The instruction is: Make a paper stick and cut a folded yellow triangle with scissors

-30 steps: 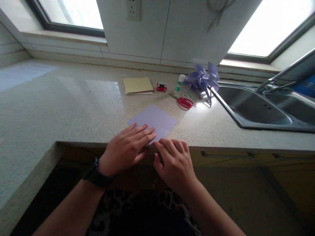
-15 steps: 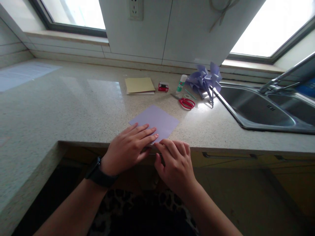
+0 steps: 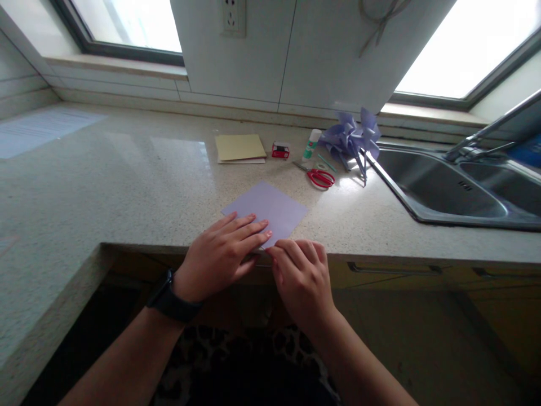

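A purple sheet of paper (image 3: 273,206) lies flat at the counter's front edge, turned so that one corner points toward me. Spread over its near left part is my left hand (image 3: 226,245), fingers apart and pressing down, with a dark watch on the wrist. My right hand (image 3: 302,268) pinches the sheet's near corner at the counter edge, thumb and fingers together. The fingers cover that corner. Beyond the sheet are red-handled scissors (image 3: 321,178), a glue stick (image 3: 311,144) and a small red box (image 3: 280,150).
Yellowish paper (image 3: 240,147) is stacked behind the sheet. Purple pinwheel-like paper shapes (image 3: 350,135) rest beside the steel sink (image 3: 443,186) at the right. Printed paper (image 3: 46,129) lies at the far left. A thin green stick (image 3: 327,163) is near the scissors.
My right thumb has moved up against the fingers, closing on the near corner of the purple sheet. My left hand and the sheet have stayed in place.
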{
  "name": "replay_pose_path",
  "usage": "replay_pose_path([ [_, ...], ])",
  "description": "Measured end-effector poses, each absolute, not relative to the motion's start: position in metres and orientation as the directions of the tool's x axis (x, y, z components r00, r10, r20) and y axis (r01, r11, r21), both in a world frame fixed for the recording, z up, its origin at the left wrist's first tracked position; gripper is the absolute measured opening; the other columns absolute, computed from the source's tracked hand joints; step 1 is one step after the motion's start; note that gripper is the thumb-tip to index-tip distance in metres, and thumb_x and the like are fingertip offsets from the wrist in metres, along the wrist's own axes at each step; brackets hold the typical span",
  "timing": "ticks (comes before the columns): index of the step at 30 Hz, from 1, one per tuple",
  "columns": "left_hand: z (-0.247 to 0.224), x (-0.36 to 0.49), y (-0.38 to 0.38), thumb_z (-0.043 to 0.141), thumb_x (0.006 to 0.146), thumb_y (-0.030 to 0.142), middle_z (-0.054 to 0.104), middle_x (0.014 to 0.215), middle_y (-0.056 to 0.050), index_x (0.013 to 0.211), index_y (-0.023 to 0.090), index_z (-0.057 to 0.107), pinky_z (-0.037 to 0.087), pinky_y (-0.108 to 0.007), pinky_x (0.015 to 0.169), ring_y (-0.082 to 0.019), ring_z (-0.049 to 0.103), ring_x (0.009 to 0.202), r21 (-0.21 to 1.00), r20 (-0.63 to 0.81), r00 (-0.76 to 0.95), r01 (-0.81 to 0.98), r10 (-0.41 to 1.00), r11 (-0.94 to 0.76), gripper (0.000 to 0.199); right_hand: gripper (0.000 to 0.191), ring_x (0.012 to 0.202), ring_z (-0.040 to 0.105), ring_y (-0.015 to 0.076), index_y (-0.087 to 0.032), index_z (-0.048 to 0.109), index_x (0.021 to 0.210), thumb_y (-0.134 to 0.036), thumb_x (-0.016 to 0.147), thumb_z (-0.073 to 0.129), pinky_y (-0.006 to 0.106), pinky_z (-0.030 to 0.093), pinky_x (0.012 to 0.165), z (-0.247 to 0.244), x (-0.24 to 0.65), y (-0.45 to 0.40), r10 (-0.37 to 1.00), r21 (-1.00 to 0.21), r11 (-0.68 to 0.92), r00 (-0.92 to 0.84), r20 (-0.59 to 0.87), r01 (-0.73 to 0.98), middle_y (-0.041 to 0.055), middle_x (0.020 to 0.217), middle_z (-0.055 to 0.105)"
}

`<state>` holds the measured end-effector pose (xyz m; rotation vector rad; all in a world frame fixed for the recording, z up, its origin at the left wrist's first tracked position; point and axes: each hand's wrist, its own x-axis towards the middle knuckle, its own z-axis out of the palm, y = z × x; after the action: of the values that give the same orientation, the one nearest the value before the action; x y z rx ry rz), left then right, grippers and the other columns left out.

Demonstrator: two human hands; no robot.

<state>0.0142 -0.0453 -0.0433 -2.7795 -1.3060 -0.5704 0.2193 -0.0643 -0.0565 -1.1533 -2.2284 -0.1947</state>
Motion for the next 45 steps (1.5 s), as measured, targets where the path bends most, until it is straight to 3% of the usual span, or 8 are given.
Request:
replay_pose_path([
  [7, -0.043, 0.014, -0.045, 0.066, 0.091, 0.024, 0.051, 0.153, -0.002, 0.143, 0.026, 0.052, 0.032, -0.051, 0.119, -0.028, 0.046, 0.141, 0.138, 0.327, 0.59, 0.743, 0.738, -0.655, 0.054, 0.008, 0.09, 0.058, 0.0195, -0.023, 0.068, 0.096, -0.021, 0.098, 0.06, 0.039, 0.037, 0.085, -0.056, 0.22, -0.064, 0.692, -0.165, 0.616, -0.428, 0.581, 0.771, -0.0004, 0.098, 0.073],
  [25, -0.044, 0.013, -0.045, 0.063, 0.092, 0.024, 0.052, 0.152, -0.003, 0.143, 0.027, 0.052, 0.032, -0.051, 0.119, -0.027, 0.046, 0.14, 0.13, 0.338, 0.59, 0.742, 0.733, -0.657, 0.052, 0.01, 0.089, 0.059, 0.0187, -0.025, 0.071, 0.1, -0.019, 0.095, 0.065, 0.037, 0.04, 0.086, -0.06, 0.223, -0.063, 0.69, -0.18, 0.594, -0.382, 0.615, 0.784, 0.0001, 0.098, 0.073],
  [36, -0.043, 0.014, -0.046, 0.064, 0.092, 0.025, 0.051, 0.153, -0.002, 0.143, 0.024, 0.052, 0.031, -0.051, 0.12, -0.028, 0.045, 0.141, 0.14, 0.322, 0.588, 0.745, 0.742, -0.652, 0.052, 0.022, 0.09, 0.058, 0.0204, -0.027, 0.071, 0.116, -0.021, 0.095, 0.065, 0.04, 0.041, 0.084, -0.063, 0.224, -0.062, 0.679, -0.122, 0.58, -0.396, 0.618, 0.805, -0.0003, 0.11, 0.074],
  [45, -0.043, 0.012, -0.045, 0.065, 0.092, 0.026, 0.049, 0.154, -0.004, 0.149, 0.022, 0.042, 0.029, -0.047, 0.121, -0.024, 0.042, 0.143, 0.143, 0.306, 0.586, 0.751, 0.751, -0.644, 0.062, 0.04, 0.097, 0.053, 0.0263, -0.027, 0.064, 0.132, -0.025, 0.092, 0.064, 0.046, 0.04, 0.087, -0.068, 0.222, -0.064, 0.725, -0.093, 0.538, -0.404, 0.558, 0.838, 0.0045, 0.121, 0.068],
])
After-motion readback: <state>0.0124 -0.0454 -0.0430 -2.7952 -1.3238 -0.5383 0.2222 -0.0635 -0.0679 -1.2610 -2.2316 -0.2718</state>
